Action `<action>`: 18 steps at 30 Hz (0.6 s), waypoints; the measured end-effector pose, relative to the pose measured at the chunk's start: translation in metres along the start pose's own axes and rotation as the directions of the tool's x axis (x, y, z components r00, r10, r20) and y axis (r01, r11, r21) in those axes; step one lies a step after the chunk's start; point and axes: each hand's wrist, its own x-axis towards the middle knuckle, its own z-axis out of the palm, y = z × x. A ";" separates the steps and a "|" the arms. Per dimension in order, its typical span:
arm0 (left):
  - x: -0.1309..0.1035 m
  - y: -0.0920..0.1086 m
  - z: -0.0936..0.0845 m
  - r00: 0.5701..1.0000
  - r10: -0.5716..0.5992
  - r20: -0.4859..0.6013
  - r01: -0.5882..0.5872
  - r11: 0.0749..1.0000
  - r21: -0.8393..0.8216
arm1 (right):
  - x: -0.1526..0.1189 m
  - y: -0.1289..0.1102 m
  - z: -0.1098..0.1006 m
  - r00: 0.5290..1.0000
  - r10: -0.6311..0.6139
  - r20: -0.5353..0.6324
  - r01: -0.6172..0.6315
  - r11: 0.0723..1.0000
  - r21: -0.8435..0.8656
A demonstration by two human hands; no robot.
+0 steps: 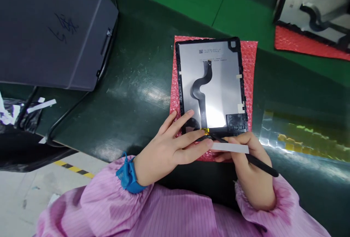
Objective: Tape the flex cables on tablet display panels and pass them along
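A tablet display panel (218, 84), silver-backed in a black frame, lies on red bubble wrap (250, 69). A black ribbon cable (201, 84) curves down its middle to a yellow piece (205, 131) at the near edge. My left hand (172, 144) rests with fingers spread over the lower left corner, fingertips beside the yellow piece. My right hand (250, 156) is closed around black tweezers (262, 165), whose narrow end points at that near edge. A white strip (231, 147) stretches from my left thumb across my right fingers; which hand grips it I cannot tell.
A large dark grey box (54, 32) with handwriting and a black cable (58, 120) are at the left. Clear film with yellow tape pieces (300, 135) lies to the right. Another display panel (317, 11) sits on red wrap at the upper right.
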 end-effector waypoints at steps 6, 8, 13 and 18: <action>0.004 0.000 -0.002 0.996 -0.077 -0.036 0.070 0.985 -0.160 | 0.006 -0.003 -0.015 0.986 -0.149 -0.075 0.161 0.965 0.208; 0.007 0.002 -0.006 0.971 -0.201 -0.125 0.145 0.923 -0.356 | 0.012 -0.013 -0.023 0.961 -0.275 -0.024 0.273 0.933 0.234; 0.022 0.010 -0.022 0.950 -0.282 -0.134 0.146 0.782 -0.606 | 0.040 -0.057 -0.022 0.905 -0.363 0.221 0.338 0.930 0.142; 0.027 0.017 -0.025 0.952 -0.305 -0.040 0.211 0.742 -0.636 | 0.067 -0.083 -0.002 0.900 -0.321 0.296 0.246 0.932 0.265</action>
